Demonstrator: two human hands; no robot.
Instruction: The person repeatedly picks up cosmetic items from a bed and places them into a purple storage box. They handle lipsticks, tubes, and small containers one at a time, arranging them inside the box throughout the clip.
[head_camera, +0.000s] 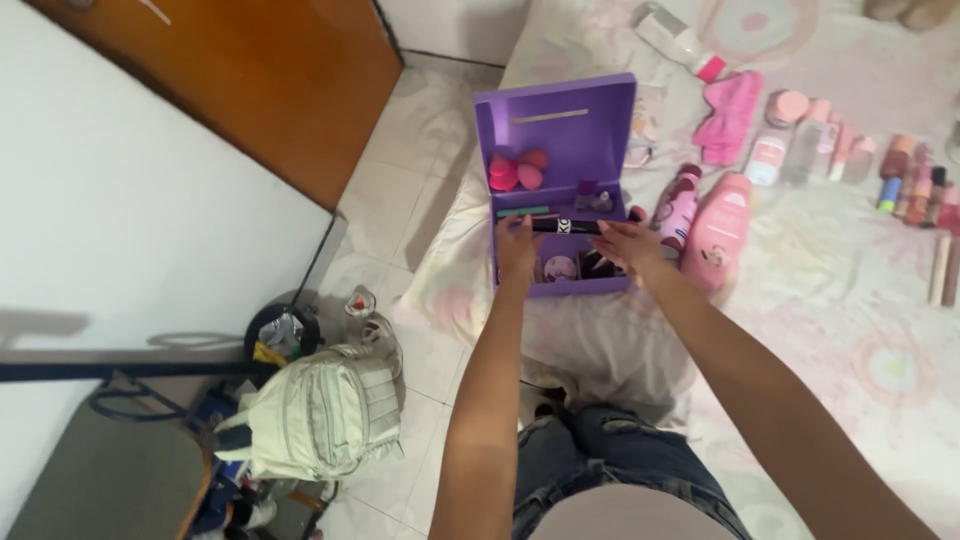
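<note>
On the floor at the left lies one pale backpack (320, 412), well apart from the bed (860, 300). One purple box (565, 180) stands open near the bed's left edge, three pink sponges (515, 170) inside. The left hand (517, 243) and right hand (628, 245) together pinch one black tube (565, 226) over the box. Just right stand two pink bottles (718, 228); bare bedspread lies nearer the person.
</note>
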